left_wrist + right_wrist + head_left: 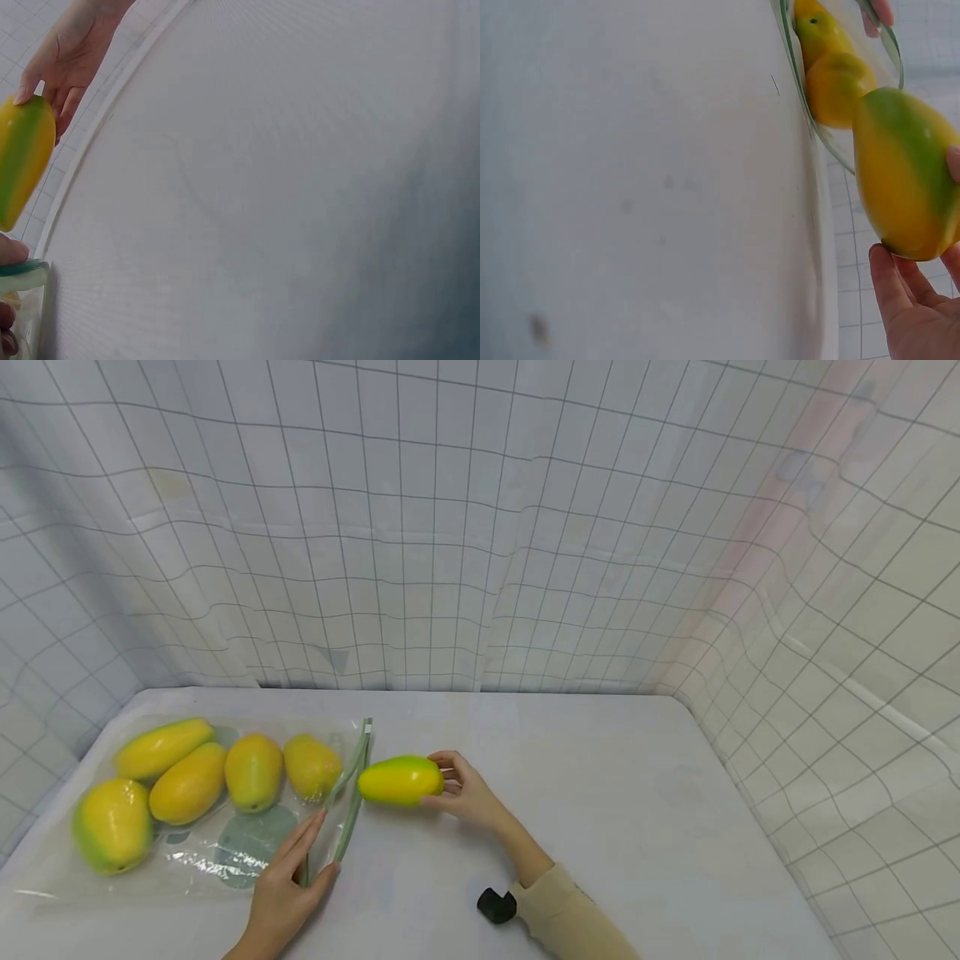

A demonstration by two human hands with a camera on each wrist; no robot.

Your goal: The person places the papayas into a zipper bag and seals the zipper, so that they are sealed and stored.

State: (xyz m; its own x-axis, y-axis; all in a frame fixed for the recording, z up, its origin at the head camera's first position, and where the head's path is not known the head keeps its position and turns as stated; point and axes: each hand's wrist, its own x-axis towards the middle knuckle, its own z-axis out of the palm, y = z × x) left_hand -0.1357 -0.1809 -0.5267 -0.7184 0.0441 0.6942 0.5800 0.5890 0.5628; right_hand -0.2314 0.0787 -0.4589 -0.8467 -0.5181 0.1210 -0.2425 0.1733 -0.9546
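Observation:
My right hand (467, 792) grips one end of a yellow-green mango (401, 780), holding it level with its other end at the mouth of a clear zip bag (187, 860). In the right wrist view, fingertips touch the lower end of this mango (904, 176). My left hand (288, 885) holds the bag's green-edged mouth, thumb on one side and fingers on the other. The left wrist view shows only parts of those fingers by the green strip (22, 268). Several yellow mangoes (255, 772) lie inside the bag, spread across its length.
The bag lies on the left part of a white table (600, 802). Gridded white curtains (450, 527) hang behind the table and along both sides. A black device (497, 906) sits at the right wrist, by a beige sleeve (570, 914).

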